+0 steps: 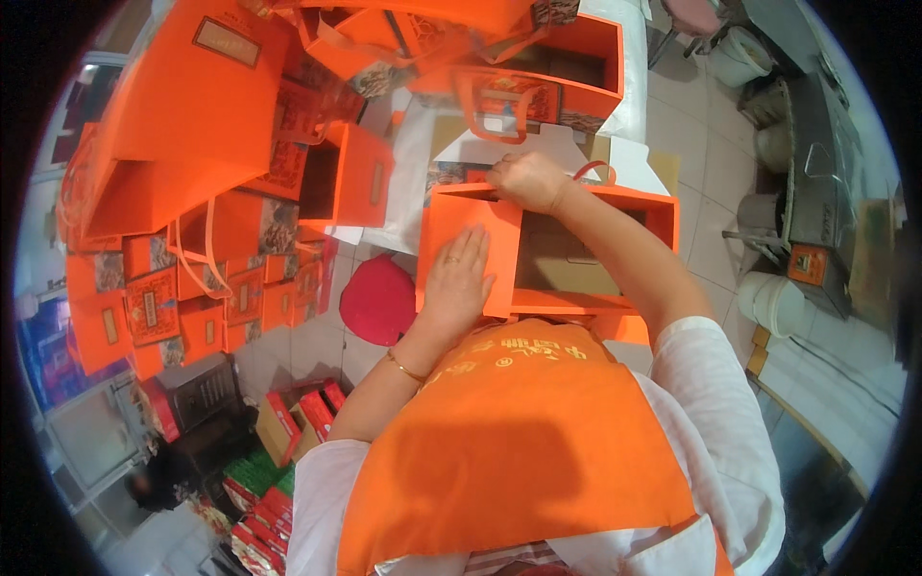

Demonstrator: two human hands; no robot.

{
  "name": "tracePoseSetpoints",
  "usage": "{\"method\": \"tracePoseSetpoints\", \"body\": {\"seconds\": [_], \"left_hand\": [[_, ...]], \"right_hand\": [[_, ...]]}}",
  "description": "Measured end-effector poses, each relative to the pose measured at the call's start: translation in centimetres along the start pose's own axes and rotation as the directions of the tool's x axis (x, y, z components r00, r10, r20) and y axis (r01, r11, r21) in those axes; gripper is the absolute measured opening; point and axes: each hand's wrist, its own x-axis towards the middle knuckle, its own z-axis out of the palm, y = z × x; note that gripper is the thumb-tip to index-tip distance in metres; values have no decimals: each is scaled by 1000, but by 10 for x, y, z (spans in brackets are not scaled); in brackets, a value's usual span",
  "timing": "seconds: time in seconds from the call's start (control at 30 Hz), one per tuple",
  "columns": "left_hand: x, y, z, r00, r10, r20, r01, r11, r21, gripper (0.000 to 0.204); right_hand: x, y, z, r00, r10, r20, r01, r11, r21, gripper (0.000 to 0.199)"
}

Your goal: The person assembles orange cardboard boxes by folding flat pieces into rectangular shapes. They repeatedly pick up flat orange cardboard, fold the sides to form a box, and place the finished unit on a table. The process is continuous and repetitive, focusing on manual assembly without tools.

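Looks like shaping orange box [506,248], by your apron [519,432] | left hand [459,274] flat on panel, fingers released | right hand [530,180] curled at far rim (grip: can't tell) — next likely needs steady left pressure

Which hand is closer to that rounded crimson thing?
The left. The left hand lies flat on the orange box, just right of the rounded crimson thing; the right hand is farther off, at the box's far edge.
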Motion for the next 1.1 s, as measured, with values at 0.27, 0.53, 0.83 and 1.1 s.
{"method": "tracePoseSetpoints", "body": {"seconds": [0.27,0.53,0.83,1.1], "left_hand": [[13,0,10,996,-85,14,84,994,67,63],[57,-30,2,991,-125,42,124,992,20,74],[80,-55,9,993,-115,-14,115,990,80,82],[72,-64,26,975,-148,-165,181,961,208,71]], "right_hand": [[-11,-15,-32,800,351,486,-534,785,312,45],[-90,-117,-72,963,262,61,-262,863,431,44],[-123,-165,-41,739,433,516,-673,491,553,27],[-133,-173,-12,862,409,299,-502,769,396,16]]}}
